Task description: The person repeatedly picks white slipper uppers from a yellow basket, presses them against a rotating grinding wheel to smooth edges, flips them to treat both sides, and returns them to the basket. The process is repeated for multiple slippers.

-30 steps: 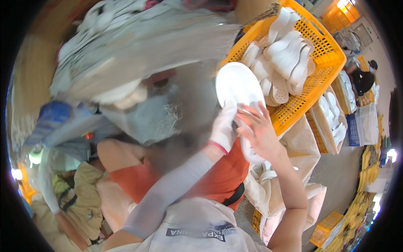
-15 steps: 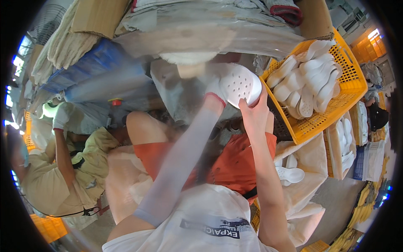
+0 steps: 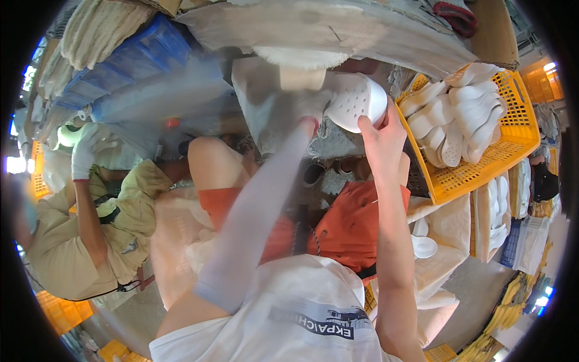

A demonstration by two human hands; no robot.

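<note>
Grasping the toe end of a white, smooth-surfaced clog dotted with small round holes (image 3: 357,102), the bare right hand (image 3: 385,130) has its thumb on the near side and its fingers around the rounded edge. The left hand (image 3: 315,107), in a white knitted glove with a red cuff, is at the clog's other end; it is blurred and partly hidden, so I cannot tell whether it grips the clog or only touches it. A pale, thin fabric sleeve (image 3: 256,199) covers the left forearm.

The clog is raised above the knees, just below and to the right of a white, fuzzy-edged round wheel (image 3: 300,57) with a cream-coloured block (image 3: 301,79) beneath it. Cloudy, crumpled plastic sheeting (image 3: 338,27) hangs across the top. Just right of the clog stands a yellow, perforated plastic crate (image 3: 485,172), heaped with white moulded shoes (image 3: 470,111). Below the crate, another white shoe (image 3: 424,246) lies on pale sacking (image 3: 449,232). The person wears orange-red shorts (image 3: 350,229) and a white T-shirt (image 3: 313,277) with a dark print.

To the left are a blue plastic bin (image 3: 139,54) and a small red knob (image 3: 173,122). Further left, a co-worker in tan clothing (image 3: 66,253) raises a white-gloved hand (image 3: 82,154) beside a round, pale-green bright object (image 3: 69,136).
</note>
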